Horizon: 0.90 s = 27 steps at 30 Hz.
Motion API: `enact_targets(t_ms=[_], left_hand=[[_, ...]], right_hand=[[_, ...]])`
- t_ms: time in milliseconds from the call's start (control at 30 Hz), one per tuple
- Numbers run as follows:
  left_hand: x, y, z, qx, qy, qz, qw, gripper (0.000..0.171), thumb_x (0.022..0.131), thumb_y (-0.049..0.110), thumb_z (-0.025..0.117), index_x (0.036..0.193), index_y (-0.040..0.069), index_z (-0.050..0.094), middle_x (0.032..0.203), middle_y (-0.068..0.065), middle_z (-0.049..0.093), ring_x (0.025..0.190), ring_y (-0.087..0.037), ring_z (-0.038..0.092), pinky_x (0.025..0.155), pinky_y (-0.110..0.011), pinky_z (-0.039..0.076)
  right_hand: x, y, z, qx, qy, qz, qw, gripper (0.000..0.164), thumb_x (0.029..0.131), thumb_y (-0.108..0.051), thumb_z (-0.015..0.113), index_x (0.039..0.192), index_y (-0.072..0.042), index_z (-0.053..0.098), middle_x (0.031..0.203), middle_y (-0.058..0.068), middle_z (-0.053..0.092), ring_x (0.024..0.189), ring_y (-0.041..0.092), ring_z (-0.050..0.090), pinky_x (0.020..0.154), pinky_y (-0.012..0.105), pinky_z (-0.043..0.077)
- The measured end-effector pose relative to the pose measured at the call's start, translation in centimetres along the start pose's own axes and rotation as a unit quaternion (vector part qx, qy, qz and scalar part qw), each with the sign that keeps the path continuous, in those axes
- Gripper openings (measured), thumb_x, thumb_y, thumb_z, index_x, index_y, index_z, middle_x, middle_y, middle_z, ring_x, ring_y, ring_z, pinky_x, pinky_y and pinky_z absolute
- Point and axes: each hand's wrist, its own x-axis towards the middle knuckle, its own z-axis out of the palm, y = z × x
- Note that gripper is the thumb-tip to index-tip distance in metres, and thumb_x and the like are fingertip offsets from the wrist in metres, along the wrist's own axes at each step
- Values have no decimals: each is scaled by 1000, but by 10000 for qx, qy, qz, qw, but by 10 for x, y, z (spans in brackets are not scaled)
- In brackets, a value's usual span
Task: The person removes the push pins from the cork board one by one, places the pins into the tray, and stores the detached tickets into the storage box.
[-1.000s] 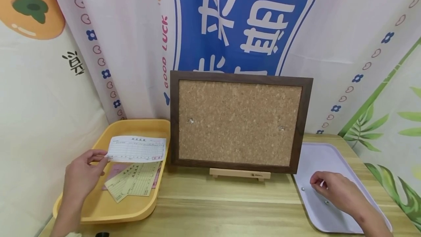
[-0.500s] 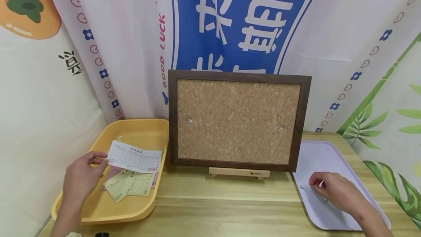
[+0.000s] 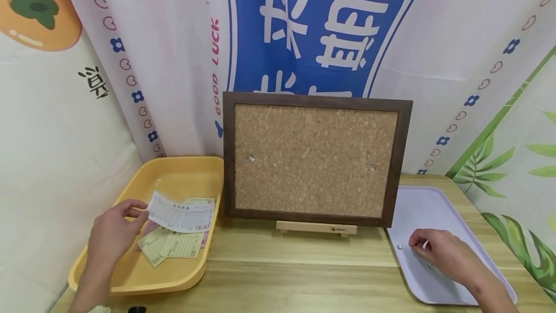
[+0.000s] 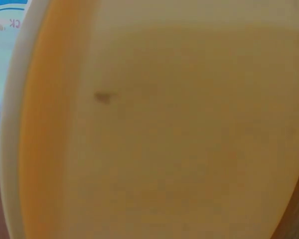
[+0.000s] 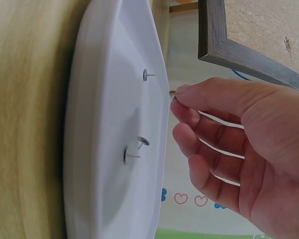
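My left hand (image 3: 114,230) pinches the left edge of a white printed form slip (image 3: 184,214) over the yellow tray (image 3: 149,284). Under that slip lie yellow form slips (image 3: 181,246) and a pink one (image 3: 152,227), partly covered. My right hand (image 3: 449,257) hovers above the lilac tray (image 3: 419,206). In the right wrist view its thumb and index finger pinch a thumbtack (image 5: 173,93). Three more thumbtacks rest on the tray, among them one (image 5: 146,75) apart from the other two. The left wrist view holds mostly the yellow tray (image 4: 37,124); the slip is out of it.
A cork board (image 3: 314,158) in a dark wooden frame stands between the trays on a small wooden stand (image 3: 317,228). Two shiny spots, one left (image 3: 251,158) and one right, show on its cork. A printed curtain (image 3: 187,62) hangs behind. A small black object (image 3: 137,309) shows at the front edge.
The white slip has come down and its right side has tilted lower, nearer the yellow slips. My left hand has shifted slightly right. My right hand stays over the lilac tray.
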Motion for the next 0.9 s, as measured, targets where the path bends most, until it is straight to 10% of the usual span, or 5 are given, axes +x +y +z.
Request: enact_targets(t_ms=[600,900], left_hand=[[-7,46,8,131,201,855,9960,17,100,27,67,101,12,74,82,3,70,68,-14,61,57,-32,42],[-11,80,14,-114,178,1608,9868,16,98,22,72,110,11,72,87,4,70,72,-14,62,61,-34,47]], right_hand=[[-4,-10,-13,204,457,-36,9987,18,92,-11,77,109,-8,72,92,-11,68,76,1,59,64,30,52],[-4,-25,-22,-220,1589,-439,9861,53,92,-21,80,136,0,59,127,17,65,110,35,62,80,47,53]])
